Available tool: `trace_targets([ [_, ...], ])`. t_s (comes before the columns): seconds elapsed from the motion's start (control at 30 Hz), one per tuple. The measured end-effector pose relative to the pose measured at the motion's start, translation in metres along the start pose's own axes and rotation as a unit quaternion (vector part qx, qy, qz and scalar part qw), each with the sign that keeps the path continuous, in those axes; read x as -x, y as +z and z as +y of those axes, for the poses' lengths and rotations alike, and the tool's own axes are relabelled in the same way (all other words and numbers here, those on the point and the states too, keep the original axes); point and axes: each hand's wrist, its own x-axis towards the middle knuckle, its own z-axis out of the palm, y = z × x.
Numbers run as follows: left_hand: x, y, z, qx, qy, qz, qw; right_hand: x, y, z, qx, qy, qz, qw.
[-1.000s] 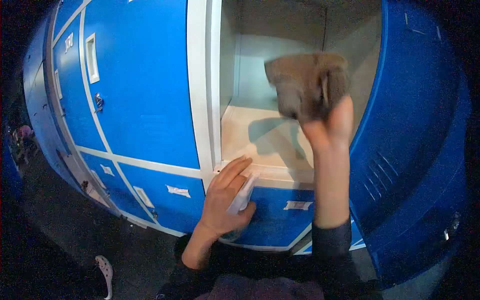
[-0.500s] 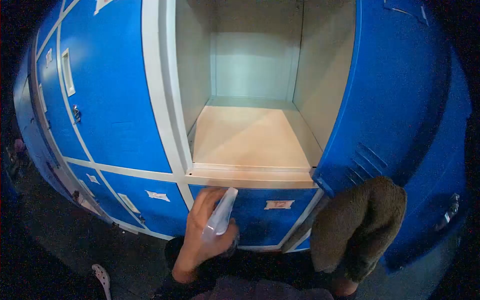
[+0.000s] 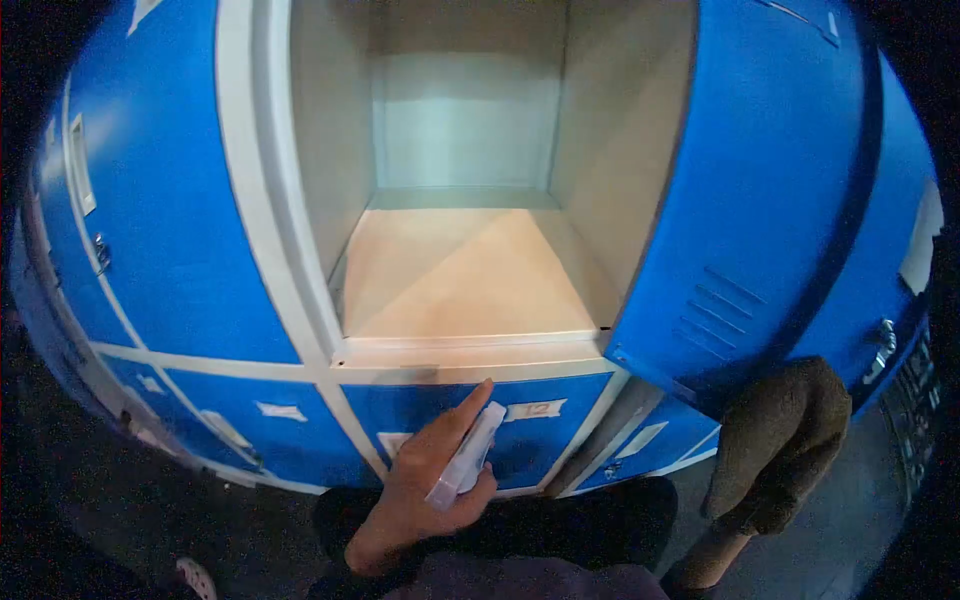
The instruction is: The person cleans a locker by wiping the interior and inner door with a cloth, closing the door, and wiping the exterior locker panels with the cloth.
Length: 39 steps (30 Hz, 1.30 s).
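My left hand (image 3: 415,485) is closed round a whitish translucent spray bottle (image 3: 468,460), seen from above, with the index finger stretched forward along it. It is in front of the lower blue door, just below the front lip of an open locker compartment (image 3: 455,290). To the right, a brown cloth (image 3: 780,440) covers the fingers of my right hand (image 3: 728,555), leaving mainly the wrist and forearm in sight. The cloth hangs in folds near the bottom of the swung-open blue locker door (image 3: 760,230).
More blue locker doors (image 3: 180,220) with pale frames stand at the left. A paper label (image 3: 535,410) marked 12 is on the lower door. A latch (image 3: 882,350) shows at far right. A perforated light shoe (image 3: 195,580) is on the dark floor.
The view has shifted to the right. My left index finger has stretched out forward. My right hand with the brown cloth has moved farther right and more of the forearm shows.
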Motion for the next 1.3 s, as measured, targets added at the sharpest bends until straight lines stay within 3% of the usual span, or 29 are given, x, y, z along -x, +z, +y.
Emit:
trace_targets([
  [0.27,-0.031,0.023,0.024,0.113,0.055,-0.102,0.987,0.01,-0.004,-0.02,0.117,-0.049,0.085,0.988],
  [0.4,-0.06,0.034,0.045,0.168,0.139,-0.096,0.971,0.015,0.003,-0.023,0.151,-0.063,0.101,0.981],
  [0.7,-0.048,0.064,0.01,0.194,0.106,-0.162,0.962,0.031,0.014,-0.028,0.285,-0.139,0.12,0.941],
  [0.8,-0.01,0.108,-0.052,0.208,0.082,-0.209,0.952,0.041,0.022,-0.027,0.445,-0.223,0.111,0.86],
  [0.93,0.029,0.137,-0.097,0.15,0.132,-0.18,0.963,0.031,0.029,-0.013,0.715,-0.299,0.052,0.629],
  [1.0,0.05,0.166,-0.14,0.089,0.14,-0.174,0.971,0.016,0.033,0.005,0.829,-0.189,-0.006,0.526],
  [1.07,0.064,0.165,-0.142,0.106,0.117,-0.146,0.977,0.006,0.042,0.025,0.913,-0.046,-0.083,0.396],
  [1.13,0.072,0.179,-0.16,0.13,0.122,-0.128,0.976,-0.003,0.028,0.052,0.937,-0.084,-0.106,0.321],
  [1.2,0.074,0.194,-0.189,0.154,0.142,-0.12,0.97,-0.015,0.024,0.06,0.946,-0.112,-0.126,0.278],
  [1.3,0.089,0.193,-0.191,0.107,0.047,-0.141,0.983,-0.056,0.031,0.059,0.942,-0.122,-0.156,0.272],
])
